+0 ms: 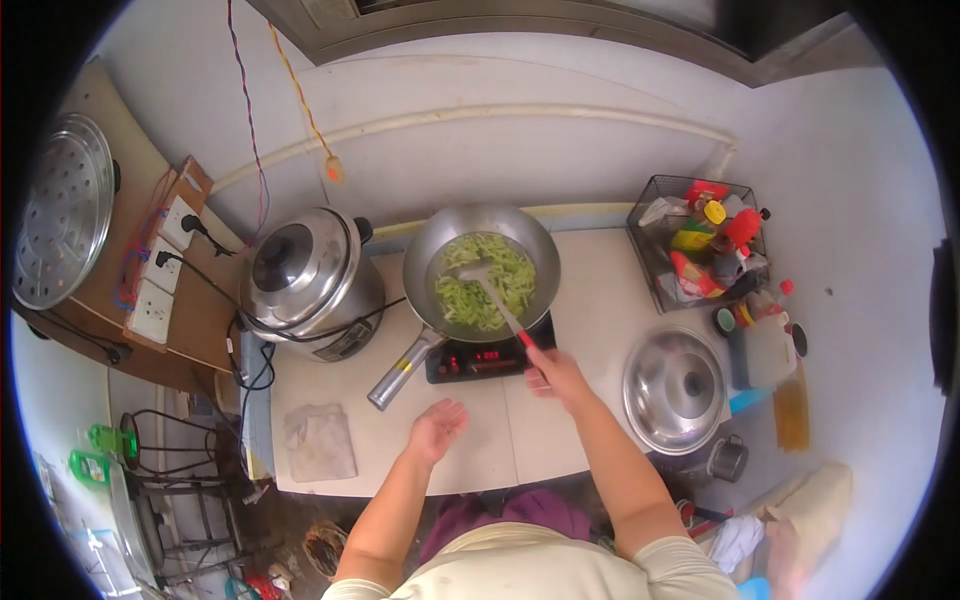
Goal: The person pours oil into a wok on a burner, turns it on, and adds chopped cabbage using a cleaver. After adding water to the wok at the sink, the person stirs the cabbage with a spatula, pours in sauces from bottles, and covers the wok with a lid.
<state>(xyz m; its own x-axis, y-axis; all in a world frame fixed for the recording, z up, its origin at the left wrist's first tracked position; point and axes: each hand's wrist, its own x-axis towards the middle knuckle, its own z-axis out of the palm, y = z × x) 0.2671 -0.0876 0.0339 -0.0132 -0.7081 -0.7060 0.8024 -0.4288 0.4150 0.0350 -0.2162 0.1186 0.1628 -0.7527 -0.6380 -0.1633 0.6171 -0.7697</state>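
Note:
A deep metal wok [420, 265] sits on a black induction cooker [470, 360] with a lit red display. Shredded green vegetable [512, 275] covers the wok's bottom. My right hand [556, 380] is closed around the red handle of a metal spatula [497, 300], whose blade rests among the shreds. Over the table, just right of the end of the wok's handle [395, 378], my left hand [438, 430] hovers with nothing in it, palm partly up and fingers stretched out.
A steel rice cooker [300, 285] with a cable stands left of the wok. A folded cloth [320, 442] lies front left. To the right are a domed lid [675, 390], a wire basket [650, 240] of bottles and packets, and a white jug [768, 355].

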